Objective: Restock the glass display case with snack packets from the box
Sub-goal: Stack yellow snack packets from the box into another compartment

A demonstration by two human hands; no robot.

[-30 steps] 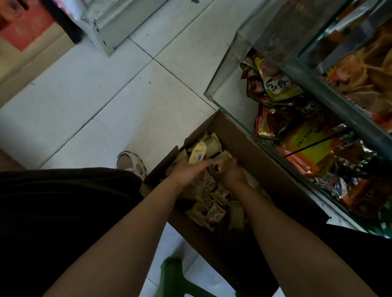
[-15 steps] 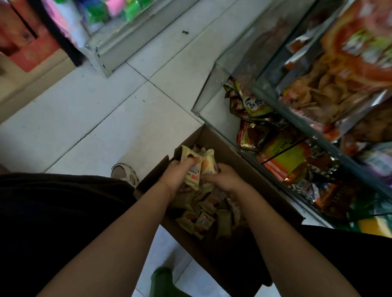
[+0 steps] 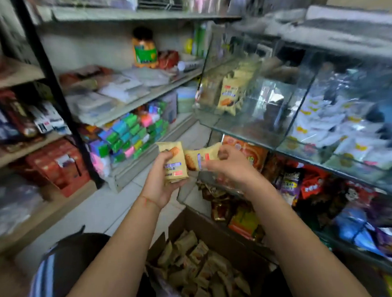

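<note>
We face the glass display case (image 3: 269, 131), whose upper compartment already holds a short row of matching yellow packets (image 3: 228, 96) standing near its left end, with bare glass floor to their right. Below us, the cardboard box (image 3: 220, 233) sits on the floor against the case and remains well filled with snack packets (image 3: 196, 268). Our left hand (image 3: 160, 184) grips a small stack of packets (image 3: 173, 163), fingers curled round its lower half, label facing us. Our right hand (image 3: 227, 167) pinches one packet (image 3: 201, 158) between thumb and fingertips, its end touching the stack. We judge the step in hand to be carrying this load up to the upper compartment. To do it well, we should square the packets so that all labels face one way, keep the stack compact in the left hand, and feed single packets with the right. We should stand each one upright beside the existing row, filling toward the bare glass, and clear the case edge on entry so that nothing catches.
</note>
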